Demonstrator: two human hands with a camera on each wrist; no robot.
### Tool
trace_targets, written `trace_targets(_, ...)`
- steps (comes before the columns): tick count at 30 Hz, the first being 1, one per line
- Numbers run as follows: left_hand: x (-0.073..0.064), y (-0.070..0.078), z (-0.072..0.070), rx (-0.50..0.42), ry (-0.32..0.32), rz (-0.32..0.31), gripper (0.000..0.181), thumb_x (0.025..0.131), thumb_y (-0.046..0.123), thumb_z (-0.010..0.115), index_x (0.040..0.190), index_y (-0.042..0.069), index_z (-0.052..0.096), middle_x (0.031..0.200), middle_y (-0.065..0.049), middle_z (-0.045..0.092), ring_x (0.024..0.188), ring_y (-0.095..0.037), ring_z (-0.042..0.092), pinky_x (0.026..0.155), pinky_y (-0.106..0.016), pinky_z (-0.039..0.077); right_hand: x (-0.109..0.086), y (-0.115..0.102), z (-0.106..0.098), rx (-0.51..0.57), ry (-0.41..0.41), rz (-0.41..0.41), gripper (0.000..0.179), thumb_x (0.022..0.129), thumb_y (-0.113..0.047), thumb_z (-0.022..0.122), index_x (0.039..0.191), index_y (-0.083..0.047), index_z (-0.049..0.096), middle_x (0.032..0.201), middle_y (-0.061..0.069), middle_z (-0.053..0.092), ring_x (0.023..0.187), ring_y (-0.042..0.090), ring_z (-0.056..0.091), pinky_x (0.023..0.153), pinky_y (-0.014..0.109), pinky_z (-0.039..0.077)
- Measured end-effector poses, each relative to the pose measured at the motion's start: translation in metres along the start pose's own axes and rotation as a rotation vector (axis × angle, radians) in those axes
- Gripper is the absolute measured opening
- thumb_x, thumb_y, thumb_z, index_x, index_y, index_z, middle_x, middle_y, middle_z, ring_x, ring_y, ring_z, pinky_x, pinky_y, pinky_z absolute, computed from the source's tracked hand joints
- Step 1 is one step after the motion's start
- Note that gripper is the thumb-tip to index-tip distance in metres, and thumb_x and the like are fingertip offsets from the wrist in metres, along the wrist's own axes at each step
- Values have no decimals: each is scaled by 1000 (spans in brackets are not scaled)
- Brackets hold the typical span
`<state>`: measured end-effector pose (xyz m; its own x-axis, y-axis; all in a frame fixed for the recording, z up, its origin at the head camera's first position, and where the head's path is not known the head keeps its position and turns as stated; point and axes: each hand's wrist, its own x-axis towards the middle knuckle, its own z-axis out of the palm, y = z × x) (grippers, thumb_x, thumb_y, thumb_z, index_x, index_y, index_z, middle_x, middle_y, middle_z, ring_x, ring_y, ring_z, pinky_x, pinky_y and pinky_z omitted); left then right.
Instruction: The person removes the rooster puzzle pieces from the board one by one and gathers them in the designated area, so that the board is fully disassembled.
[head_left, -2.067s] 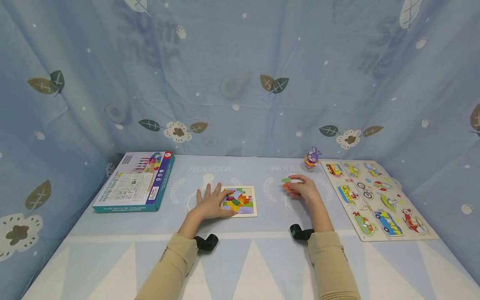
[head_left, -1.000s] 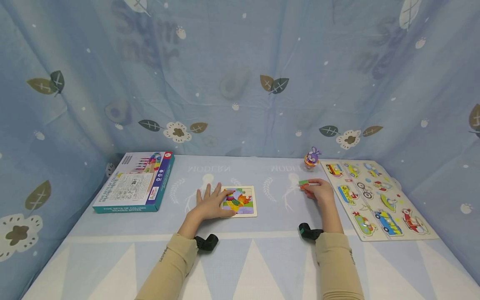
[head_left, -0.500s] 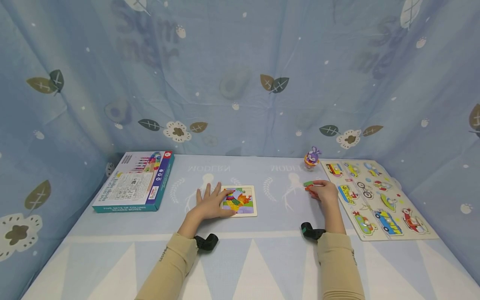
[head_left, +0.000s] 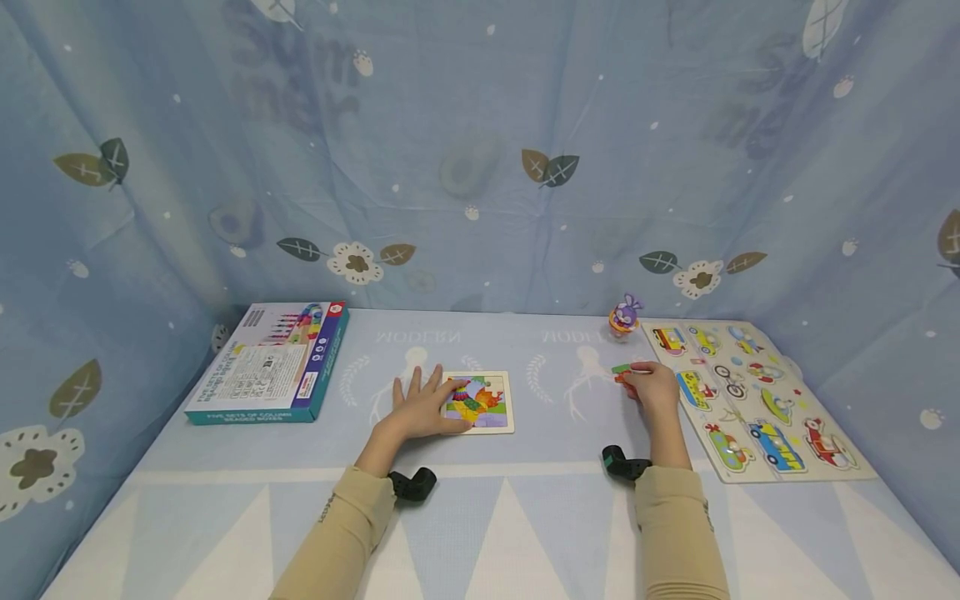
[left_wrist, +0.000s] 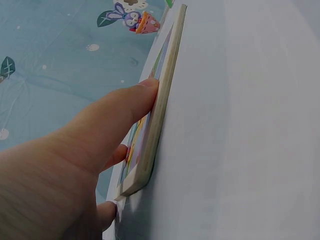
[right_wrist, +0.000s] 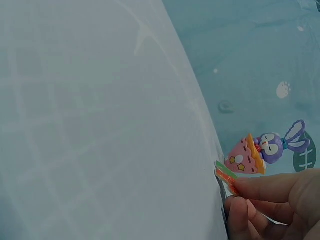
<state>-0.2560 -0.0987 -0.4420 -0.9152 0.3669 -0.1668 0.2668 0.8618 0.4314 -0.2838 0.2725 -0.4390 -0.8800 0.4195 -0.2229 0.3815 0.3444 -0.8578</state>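
A small wooden-framed jigsaw puzzle (head_left: 512, 410) with a colourful bird picture lies flat on the table. On its left side rests my left hand (head_left: 412, 412), fingers spread, with the thumb (left_wrist: 142, 95) along the frame's near edge in the left wrist view. To the right, my right hand (head_left: 654, 388) pinches a green and orange jigsaw piece (head_left: 620, 370) between thumb and fingertips. The right wrist view shows the piece (right_wrist: 226, 175) sticking out from the fingertips, low by the tabletop; part of it is hidden by the fingers.
A purple rabbit figure (head_left: 624, 318) stands behind my right hand. Close on the right lies a large vehicle peg-puzzle board (head_left: 806, 398). A flat teal-edged box (head_left: 273, 367) sits at the far left. A blue patterned curtain (head_left: 465, 108) hangs behind the table.
My right hand has carried the jigsaw piece to the right, towards the vehicle board, and has nearly stopped over the last half second. The left hand and bird puzzle have not moved.
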Motion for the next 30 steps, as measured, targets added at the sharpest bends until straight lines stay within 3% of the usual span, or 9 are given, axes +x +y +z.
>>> trace_targets(7, 0, 1, 0, -1, -3, -3, 77, 77, 56, 63, 143, 28, 35, 154, -16, 8, 137, -44, -8, 101, -66, -10, 2, 2, 1, -5, 25, -2, 35, 88, -10, 59, 119, 5, 55, 89, 10, 60, 54, 0, 54, 51, 15, 47)
trace_targets(20, 0, 1, 0, 4, -13, -10, 79, 77, 57, 63, 143, 27, 34, 154, -16, 7, 137, -45, -8, 102, -66, -9, 0, 0, 1, -57, 66, -40, 34, 86, -11, 61, 117, 3, 57, 82, 7, 60, 51, 3, 52, 47, 17, 44)
trace_targets(30, 0, 2, 0, -16, 2, -21, 84, 75, 55, 66, 144, 23, 30, 154, -17, 10, 138, -44, -6, 102, -65, -9, -3, -13, 5, 93, -24, 8, 39, 88, -18, 60, 125, -3, 54, 92, 6, 54, 62, 6, 54, 58, 18, 50)
